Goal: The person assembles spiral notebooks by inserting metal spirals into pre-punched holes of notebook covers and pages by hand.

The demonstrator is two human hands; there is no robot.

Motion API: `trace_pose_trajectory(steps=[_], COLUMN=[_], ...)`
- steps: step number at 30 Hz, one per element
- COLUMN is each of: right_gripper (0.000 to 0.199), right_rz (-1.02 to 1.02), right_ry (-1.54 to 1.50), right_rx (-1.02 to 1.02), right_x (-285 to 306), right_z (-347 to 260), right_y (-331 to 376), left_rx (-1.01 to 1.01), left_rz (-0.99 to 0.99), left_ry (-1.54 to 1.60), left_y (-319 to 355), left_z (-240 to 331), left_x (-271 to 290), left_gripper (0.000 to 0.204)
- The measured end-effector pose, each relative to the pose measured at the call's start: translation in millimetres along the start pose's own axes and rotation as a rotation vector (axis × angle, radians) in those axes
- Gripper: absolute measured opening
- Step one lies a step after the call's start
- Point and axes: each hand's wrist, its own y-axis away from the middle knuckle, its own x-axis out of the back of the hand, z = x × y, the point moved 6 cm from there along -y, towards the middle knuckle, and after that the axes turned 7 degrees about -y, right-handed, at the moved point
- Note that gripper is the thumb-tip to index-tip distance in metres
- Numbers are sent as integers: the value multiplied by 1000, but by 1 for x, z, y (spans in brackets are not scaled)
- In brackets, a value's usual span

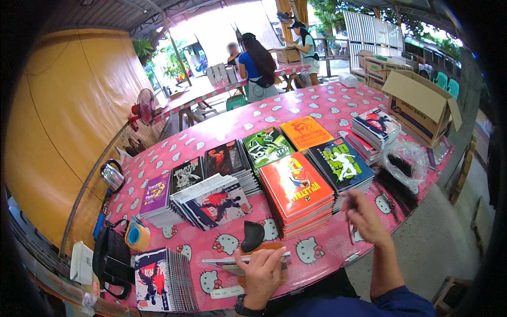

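The left hand [262,272] is reaching over a thin, pale-edged notebook [222,262] seen nearly edge-on at the near side of the pink, cat-patterned table [338,238]; its thumb and fingers are lying spread against it, and whether they are clamping it I cannot tell. A flat brown piece [274,246] is showing behind that hand, with a rounded black object [252,236] lying just beyond. The right hand [367,219] is hovering near the right side of a tall stack of bright orange-red spiral notebooks [297,185], its fingers partly curled; whether they are holding anything is unclear. A stack of dark blue notebooks with a green-and-white figure [340,164] is standing beyond it, while a stack of white-and-navy spiral notebooks [153,280] is sitting near the left hand's side of the table.
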Motion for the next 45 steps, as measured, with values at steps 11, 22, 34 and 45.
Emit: trace_pose_trajectory(steps=[11,22,34,45], right_gripper=[30,20,18,37], right_rz=[-281,-344,-443,-687], right_ry=[17,-87,56,186], right_rx=[-189,-111,128,-164], right_x=[-66,-93,-100,-107], right_z=[17,34,19,22], right_y=[4,11,4,-3], left_rx=[-71,-4,-28,-59], left_rz=[188,174,237,62], left_ry=[109,146,104,60], left_y=[-11,-9,-9,-6], left_z=[-8,-10,-8,-4], left_x=[-8,-2,-6,-2], left_gripper=[14,14,18,12])
